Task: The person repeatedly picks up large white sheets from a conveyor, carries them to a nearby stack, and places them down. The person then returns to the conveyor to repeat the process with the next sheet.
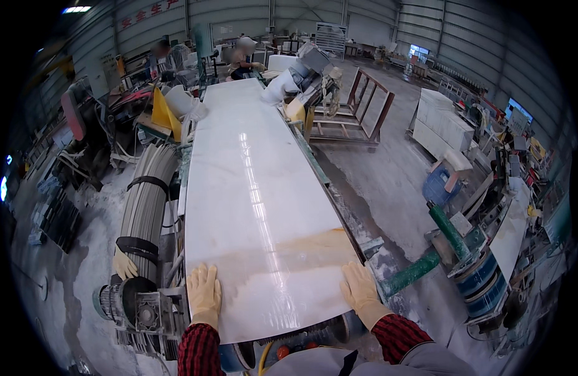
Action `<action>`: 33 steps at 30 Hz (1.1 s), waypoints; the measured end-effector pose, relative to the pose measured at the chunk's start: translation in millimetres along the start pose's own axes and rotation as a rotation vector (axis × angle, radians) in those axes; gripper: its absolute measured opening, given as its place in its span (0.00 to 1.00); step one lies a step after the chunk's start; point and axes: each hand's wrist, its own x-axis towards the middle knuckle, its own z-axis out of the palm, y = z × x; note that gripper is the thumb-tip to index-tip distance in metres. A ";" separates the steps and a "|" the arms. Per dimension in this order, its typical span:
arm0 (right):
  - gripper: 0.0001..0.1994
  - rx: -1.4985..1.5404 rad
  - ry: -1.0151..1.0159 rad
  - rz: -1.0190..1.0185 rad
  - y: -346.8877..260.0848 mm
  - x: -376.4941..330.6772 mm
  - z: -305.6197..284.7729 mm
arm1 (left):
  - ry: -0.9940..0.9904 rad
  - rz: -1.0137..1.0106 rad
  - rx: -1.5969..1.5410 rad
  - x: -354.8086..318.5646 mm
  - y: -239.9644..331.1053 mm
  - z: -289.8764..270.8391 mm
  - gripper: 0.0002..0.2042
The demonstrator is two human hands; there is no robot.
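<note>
A long, glossy white slab (239, 207) with a tan band across its near part lies before me, running away into the distance. My left hand (204, 293), in a cream glove, rests flat on its near left edge with the fingers stretched forward. On the near right edge lies my right hand (363, 289), gloved the same way, its fingers extended over the surface and its palm at the rim. Neither hand grips anything. Beneath the slab's near end, parts of a blue roller (237, 356) show.
Left of the slab stand a motor (121, 302), a loose cream glove (124, 264) and a strapped bundle of long strips (146, 207). Green rollers (413, 274) jut out at right. Farther off are a brown metal rack (370, 106), white blocks (440, 125) and a seated person (242, 59).
</note>
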 end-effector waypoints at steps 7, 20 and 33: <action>0.27 -0.073 0.013 -0.016 6.2 0.6 7.1 | -0.022 -0.021 -0.024 11.0 0.4 -1.7 0.25; 0.25 0.029 -0.044 0.024 -1.7 13.1 -6.9 | 0.042 0.002 -0.056 25.1 -6.9 3.7 0.24; 0.22 0.029 0.020 0.011 -4.7 8.3 -10.6 | 0.068 -0.014 -0.021 32.7 -16.0 19.7 0.24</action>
